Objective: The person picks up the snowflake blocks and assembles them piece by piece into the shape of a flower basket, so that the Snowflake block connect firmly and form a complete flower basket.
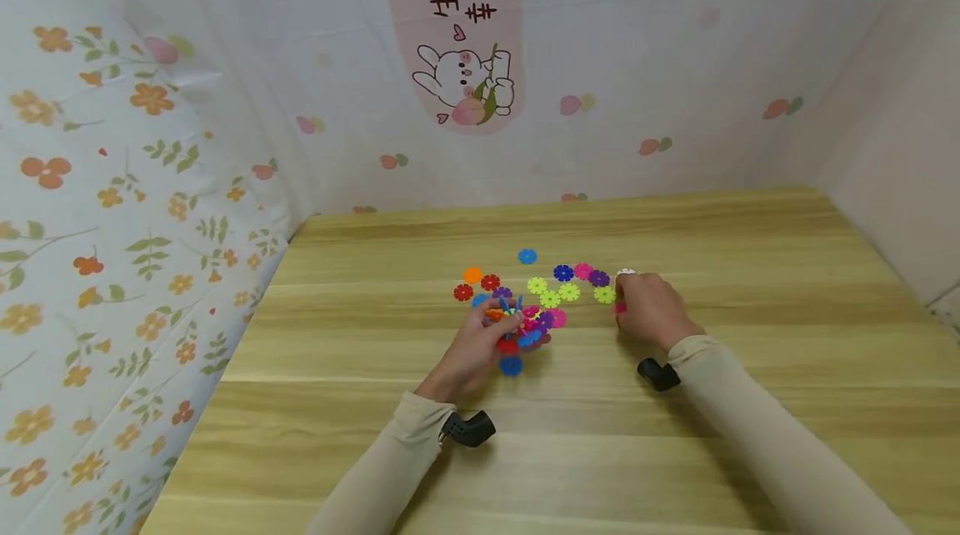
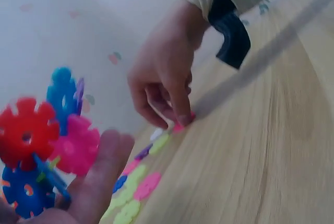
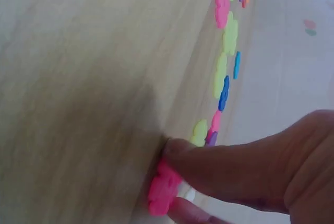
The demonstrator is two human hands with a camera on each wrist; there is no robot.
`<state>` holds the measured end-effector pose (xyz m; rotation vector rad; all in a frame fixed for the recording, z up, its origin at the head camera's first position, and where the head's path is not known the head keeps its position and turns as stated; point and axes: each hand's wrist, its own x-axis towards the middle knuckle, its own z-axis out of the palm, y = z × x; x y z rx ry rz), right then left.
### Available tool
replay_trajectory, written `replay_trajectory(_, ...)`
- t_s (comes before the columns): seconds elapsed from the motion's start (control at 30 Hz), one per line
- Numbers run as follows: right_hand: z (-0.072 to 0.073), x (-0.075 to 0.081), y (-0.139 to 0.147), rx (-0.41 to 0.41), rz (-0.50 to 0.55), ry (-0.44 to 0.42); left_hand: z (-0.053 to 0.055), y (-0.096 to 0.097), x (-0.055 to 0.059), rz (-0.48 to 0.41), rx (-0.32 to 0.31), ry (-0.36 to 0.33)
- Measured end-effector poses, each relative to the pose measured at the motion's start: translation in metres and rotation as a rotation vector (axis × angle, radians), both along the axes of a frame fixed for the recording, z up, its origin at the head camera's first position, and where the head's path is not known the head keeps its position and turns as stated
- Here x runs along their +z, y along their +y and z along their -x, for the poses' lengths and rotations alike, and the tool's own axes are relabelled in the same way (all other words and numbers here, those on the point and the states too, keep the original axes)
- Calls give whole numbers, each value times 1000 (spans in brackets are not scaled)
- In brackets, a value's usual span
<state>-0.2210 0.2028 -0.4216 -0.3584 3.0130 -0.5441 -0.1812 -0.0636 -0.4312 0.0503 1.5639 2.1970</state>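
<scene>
My left hand (image 1: 467, 352) holds a cluster of interlocked plastic snowflake discs (image 2: 77, 148) above the table. Red, blue, pink and purple pieces show in it, joined by their slots at different angles. To the right, my right hand (image 1: 654, 310) reaches down to the tabletop. Its thumb and fingertips pinch a pink snowflake disc (image 3: 166, 185) low at the wood surface. Just beyond those fingers lies a white disc (image 1: 626, 272), partly hidden by the hand. A yellow-green disc (image 1: 604, 295) sits to the left of the fingertips.
Several loose discs lie flat between and beyond the hands, among them a light blue disc (image 1: 527, 256), an orange disc (image 1: 472, 274) and a dark blue disc (image 1: 563, 272). The wooden table (image 1: 360, 418) ends at a patterned cloth (image 1: 300, 160) behind.
</scene>
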Motion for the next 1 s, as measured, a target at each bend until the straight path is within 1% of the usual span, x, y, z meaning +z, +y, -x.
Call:
replay_trajectory(0.03, 0, 0, 0, 8, 9, -6, 1, 0, -3, -51, 12, -22)
replay_trajectory(0.1, 0, -1, 1, 22, 23, -18, 2, 0, -2, -148, 19, -53)
replay_trajectory(0.2, 0, -1, 1, 46, 62, -44, 2, 0, -2, -197, 34, -79)
replay_trajectory(0.37, 0, 1, 1, 78, 138, -85, 3, 1, 0, -141, 45, -83)
replay_trajectory(0.5, -2, 4, -4, 101, 217, -95, 2, 2, 1, -160, 22, -98)
replay_trajectory(0.57, -4, 7, -9, 108, 294, -97, 2, 3, 1, -182, 5, -110)
replay_trajectory(0.63, -8, 11, -16, 115, 393, -100, 2, 3, 2, -198, -12, -121)
replay_trajectory(0.73, -14, 19, -27, 134, 549, -108, 2, 4, 2, -196, -36, -110)
replay_trajectory(0.83, -20, 28, -37, 154, 648, -100, 2, 5, 3, -169, -56, -85)
replay_trajectory(0.9, -23, 33, -41, 170, 670, -89, 2, 5, 4, -151, -63, -68)
replay_trajectory(1.0, -26, 38, -45, 185, 651, -69, 2, 5, 4, -124, -80, -42)
